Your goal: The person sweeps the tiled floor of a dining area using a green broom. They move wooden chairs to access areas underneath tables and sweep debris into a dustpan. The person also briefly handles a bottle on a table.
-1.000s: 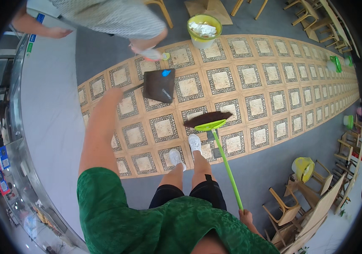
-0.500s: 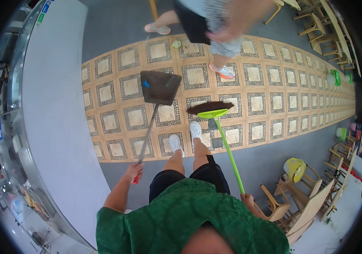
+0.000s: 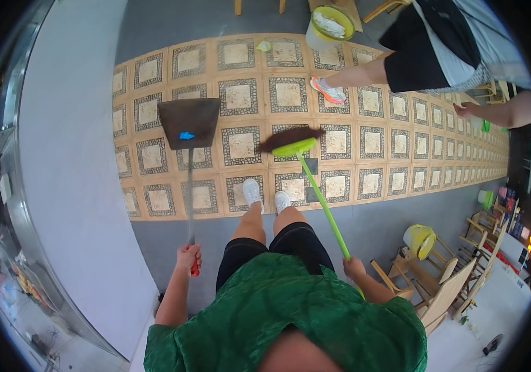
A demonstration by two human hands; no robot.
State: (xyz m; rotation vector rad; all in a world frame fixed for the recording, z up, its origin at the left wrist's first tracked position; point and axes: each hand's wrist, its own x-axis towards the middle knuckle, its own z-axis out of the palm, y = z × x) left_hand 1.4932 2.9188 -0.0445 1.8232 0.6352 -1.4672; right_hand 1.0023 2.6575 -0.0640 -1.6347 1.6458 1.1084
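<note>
My left hand [image 3: 188, 258] is closed round the red-ended handle of a long dustpan [image 3: 202, 111]. The pan is dark brown, held out over the tiles ahead on the left, and a small crumpled blue scrap [image 3: 186, 136] lies in it. In my right hand [image 3: 353, 268] I grip the green pole of a broom [image 3: 296, 147]. Its dark brown bristles point away from me, low over or on the tiles, slightly blurred; whether they touch I cannot tell. A small pale yellow-green scrap [image 3: 263, 46] lies on the floor farther ahead.
Another person [image 3: 430, 68] bends at the upper right, one shoe on the tiles. A yellow-rimmed bin [image 3: 327, 28] with white waste stands far ahead. Wooden chairs [image 3: 439, 297] and a yellow-lined bucket [image 3: 420, 240] are at my right. A long white counter [image 3: 73, 155] runs along my left.
The dustpan has shifted left, and its blue scrap now lies nearer the handle. The broom head has moved a little left. The other person has moved right, bringing the far bin into view.
</note>
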